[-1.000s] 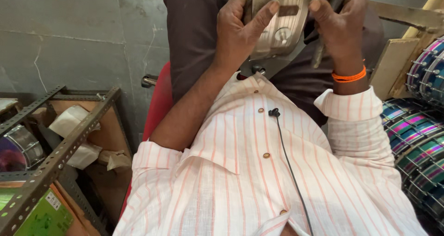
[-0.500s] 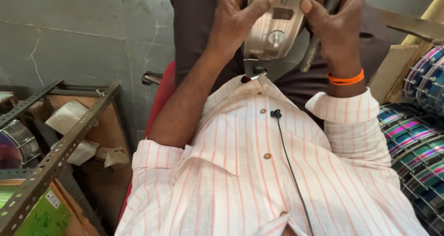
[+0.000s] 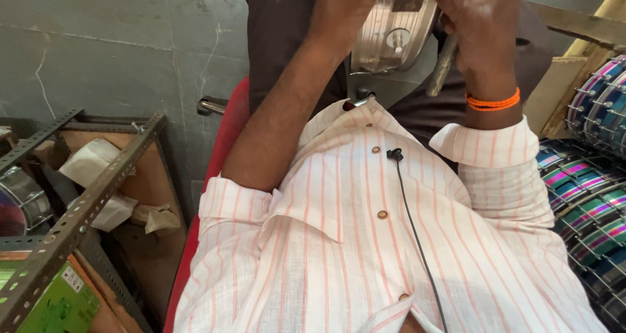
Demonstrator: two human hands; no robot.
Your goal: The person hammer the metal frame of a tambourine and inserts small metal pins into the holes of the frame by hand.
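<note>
- The left hand [image 3: 342,7] is closed over the left edge of a shiny metal drum shell [image 3: 394,30], held up at the top of the view above the person's lap; its fingertips are cut off by the frame edge, so how far they wrap cannot be told.
- The right hand [image 3: 479,26] is curled around a dark, rod-like tool [image 3: 443,62] that slants down beside the shell's right edge; the hand also seems to rest against the shell.
- The shell shows a ribbed, polished side with a small round lug or screw fitting [image 3: 396,39] on it. The tool lies just beside the fitting, not on it, so the fitting work looks to be in progress rather than finished; what exactly is done to it cannot be seen.
- An orange thread band [image 3: 493,103] circles the right wrist, above a rolled cuff of the striped shirt [image 3: 365,242].
- To the left, a slotted metal rack [image 3: 85,202] holds crumpled paper [image 3: 98,166], a green printed box [image 3: 55,303] and part of a shiny drum [image 3: 19,199].
- To the right, finished drums with bright multicoloured shells [image 3: 583,202] lie stacked, touching one another.
- A red chair edge [image 3: 218,157] shows beside the left arm.
</note>
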